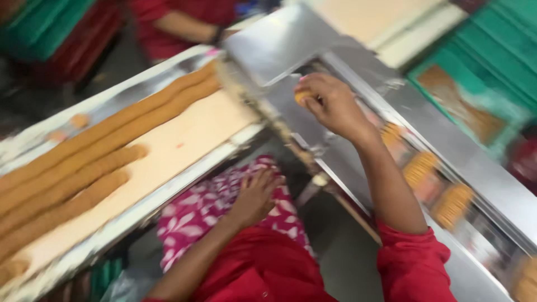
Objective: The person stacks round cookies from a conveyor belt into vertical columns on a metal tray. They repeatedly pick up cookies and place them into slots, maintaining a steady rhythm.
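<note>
Head view, going rightward from the conveyor belt (184, 140): long biscuit rows (84, 162) are lying lengthwise on it; left hand (254, 196) is resting spread on the lap; right hand (330, 103) is pinching a biscuit (302, 97) over the steel chute (313, 128).

The machine cover (279, 45) is smooth, shiny metal; left of it the belt (184, 140) looks matt, carrying rough, dull biscuits (84, 151).
</note>
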